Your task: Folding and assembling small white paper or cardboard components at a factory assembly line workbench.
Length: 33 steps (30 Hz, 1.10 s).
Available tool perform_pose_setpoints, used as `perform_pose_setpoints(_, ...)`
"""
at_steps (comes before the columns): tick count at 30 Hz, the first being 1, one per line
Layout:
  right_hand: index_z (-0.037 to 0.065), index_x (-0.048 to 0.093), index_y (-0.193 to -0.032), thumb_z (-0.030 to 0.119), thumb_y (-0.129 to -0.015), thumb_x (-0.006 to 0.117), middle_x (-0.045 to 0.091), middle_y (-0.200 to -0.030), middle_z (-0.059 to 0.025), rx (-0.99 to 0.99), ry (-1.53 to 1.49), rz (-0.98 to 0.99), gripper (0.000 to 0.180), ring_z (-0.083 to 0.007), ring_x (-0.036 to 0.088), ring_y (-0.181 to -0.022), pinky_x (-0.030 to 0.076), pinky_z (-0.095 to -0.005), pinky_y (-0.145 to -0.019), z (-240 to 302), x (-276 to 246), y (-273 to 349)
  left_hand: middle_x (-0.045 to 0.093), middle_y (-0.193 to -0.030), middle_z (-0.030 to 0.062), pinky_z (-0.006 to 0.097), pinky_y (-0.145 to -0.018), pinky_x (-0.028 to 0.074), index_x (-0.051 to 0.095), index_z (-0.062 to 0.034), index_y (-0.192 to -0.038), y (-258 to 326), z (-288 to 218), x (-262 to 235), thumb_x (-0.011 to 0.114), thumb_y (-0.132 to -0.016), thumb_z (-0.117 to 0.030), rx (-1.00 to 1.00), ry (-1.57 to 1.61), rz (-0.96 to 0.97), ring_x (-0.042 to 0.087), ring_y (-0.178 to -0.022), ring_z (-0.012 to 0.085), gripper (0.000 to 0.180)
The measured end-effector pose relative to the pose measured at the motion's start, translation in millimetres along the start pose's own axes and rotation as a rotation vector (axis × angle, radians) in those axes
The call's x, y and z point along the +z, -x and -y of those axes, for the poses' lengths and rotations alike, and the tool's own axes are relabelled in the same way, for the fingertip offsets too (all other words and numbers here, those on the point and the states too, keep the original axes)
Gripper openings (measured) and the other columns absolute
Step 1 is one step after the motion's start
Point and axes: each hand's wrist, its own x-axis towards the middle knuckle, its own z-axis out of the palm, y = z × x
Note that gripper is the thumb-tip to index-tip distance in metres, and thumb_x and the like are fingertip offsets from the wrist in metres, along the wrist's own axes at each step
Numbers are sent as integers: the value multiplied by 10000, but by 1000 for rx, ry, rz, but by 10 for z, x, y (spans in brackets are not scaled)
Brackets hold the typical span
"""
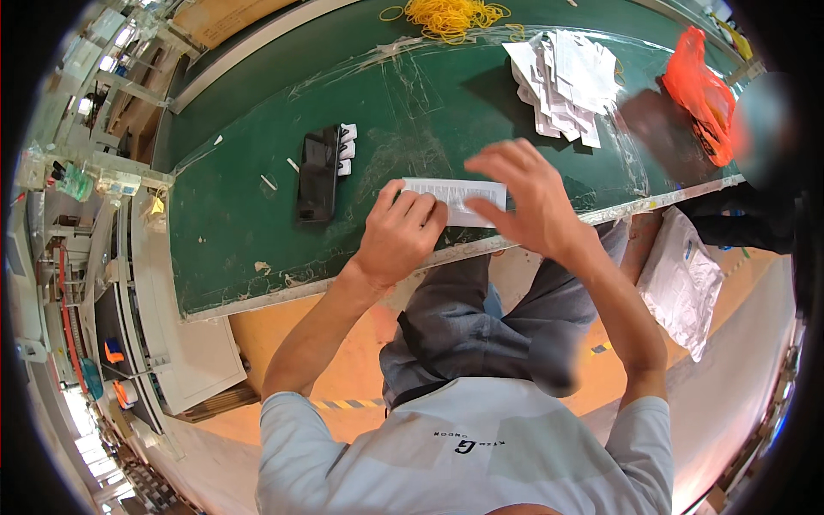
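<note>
On the near part of the green table lies a white strip of folded paper with grey print. My left hand has its curled fingers closed on the strip's left end. Over the right end is my right hand, its thumb and fingers spread apart, slightly blurred. Whether its thumb touches the paper I cannot tell. To the left of my left hand lies a flat black phone-like device. Several small white folded pieces with dark marks stick out along its right side.
A pile of white paper slips sits at the back right, with yellow rubber bands heaped farther back. A red plastic bag lies near the right end. Beyond the table's front edge is a white plastic bag. Someone in dark clothing is at far right.
</note>
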Motion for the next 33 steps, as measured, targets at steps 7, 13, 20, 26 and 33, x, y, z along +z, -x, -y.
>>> perform_pose_setpoints(7, 104, 702, -1105, 94, -783, 759, 617, -1059, -47, -140, 268, 49, 327, -240, 589, -977, 448, -382, -819, -17, 91, 453, 657, -888, 46, 393, -775, 529, 717, -42, -920, -125, -171, -58, 735, -745, -50, -98, 55, -38, 653, -811, 239, 176)
perform_pose_setpoints(13, 109, 652, -954, 114, -769, 712, 598, -972, -10, -222, 317, -6, 195, -210, 586, -899, 440, -362, -765, -215, 120, 216, 657, -899, 48, 401, -788, 519, 688, -49, -897, -277, -35, 8, 735, -749, -47, -66, 25, -142, 651, -836, 244, 155)
perform_pose_setpoints(20, 104, 615, -929, 132, -760, 709, 598, -971, -21, -386, 307, -129, 196, -212, 595, -917, 462, -357, -814, -384, 218, 91, 649, -933, 32, 410, -841, 488, 686, -81, -956, -187, 120, 118, 719, -765, -32, -48, -40, -166, 634, -879, 231, 200)
perform_pose_setpoints(26, 94, 643, -945, 94, -761, 740, 628, -989, -32, -166, 196, 213, 208, -252, 610, -987, 471, -385, -844, -372, 179, 397, 654, -944, 32, 423, -866, 488, 713, -72, -963, 49, -38, 78, 713, -769, -32, -88, 72, 35, 638, -910, 236, 198)
perform_pose_setpoints(33, 105, 743, -961, 86, -808, 815, 646, -978, -33, -80, 75, 90, 170, -253, 611, -917, 488, -397, -793, -427, 25, 462, 668, -956, 27, 420, -880, 477, 760, -76, -965, 197, -127, -20, 803, -772, -67, -308, 248, -4, 637, -935, 254, 199)
